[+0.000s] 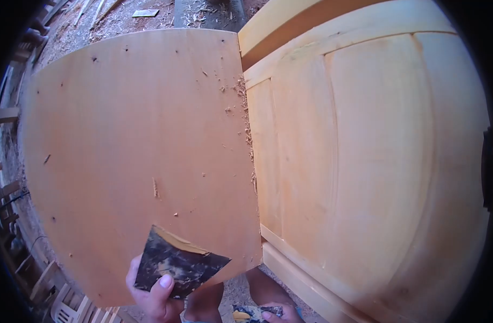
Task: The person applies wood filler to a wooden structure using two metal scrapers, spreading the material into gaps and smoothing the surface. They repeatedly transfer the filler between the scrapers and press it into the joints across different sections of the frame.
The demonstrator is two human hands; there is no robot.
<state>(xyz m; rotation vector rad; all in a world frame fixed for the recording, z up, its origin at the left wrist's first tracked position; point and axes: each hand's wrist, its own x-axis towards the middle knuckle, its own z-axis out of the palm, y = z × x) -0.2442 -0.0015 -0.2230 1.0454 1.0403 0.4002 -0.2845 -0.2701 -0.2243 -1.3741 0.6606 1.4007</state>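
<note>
My left hand (151, 295) is at the bottom edge of the view, thumb pressed on a dark, worn piece of sandpaper (177, 262) and holding it against the near edge of a flat plywood board (133, 140). Wood chips lie scattered on the board. My right hand (281, 315) shows only partly at the bottom, fingers closed on a second dark scrap of sandpaper (252, 311). To the right of the board lies a pale wooden panelled door (364, 151), its edge meeting the board's right side.
Shavings (248, 129) collect along the seam between board and door. Sawdust and offcuts cover the ground (122, 16) beyond. Timber pieces (4, 188) are stacked at the left, and a white plastic chair (63, 309) stands at the lower left. My legs (208, 301) stand below the board.
</note>
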